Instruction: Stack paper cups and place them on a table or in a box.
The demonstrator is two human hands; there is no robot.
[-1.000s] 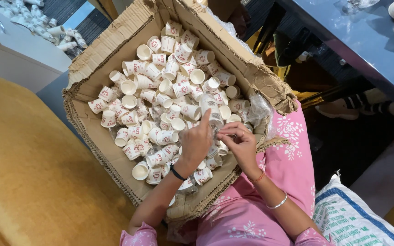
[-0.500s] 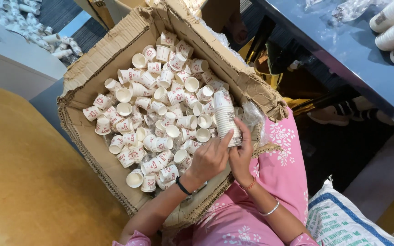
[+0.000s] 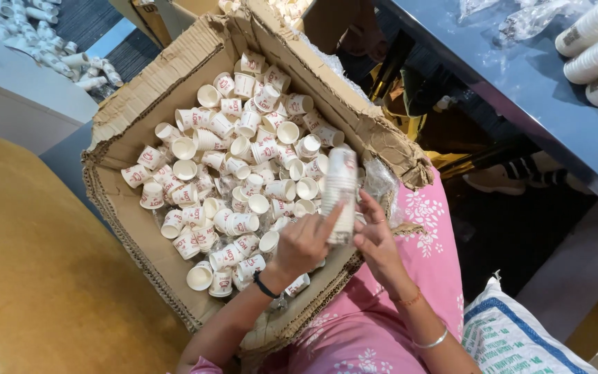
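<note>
Holding cup stack (image 3: 340, 190) upright: left hand (image 3: 306, 242), right hand (image 3: 376, 239), over box (image 3: 140, 111).

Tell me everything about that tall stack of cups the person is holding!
The stack of cups is a column of small white paper cups nested together, with red print on them. It stands almost upright above the cardboard box of loose cups. The left hand and right hand both grip its lower end. It looks slightly blurred.

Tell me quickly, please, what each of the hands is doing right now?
Left hand: closed on the stack of paper cups.
Right hand: fingers touch the stack's lower end; full grip cannot be told.
</note>
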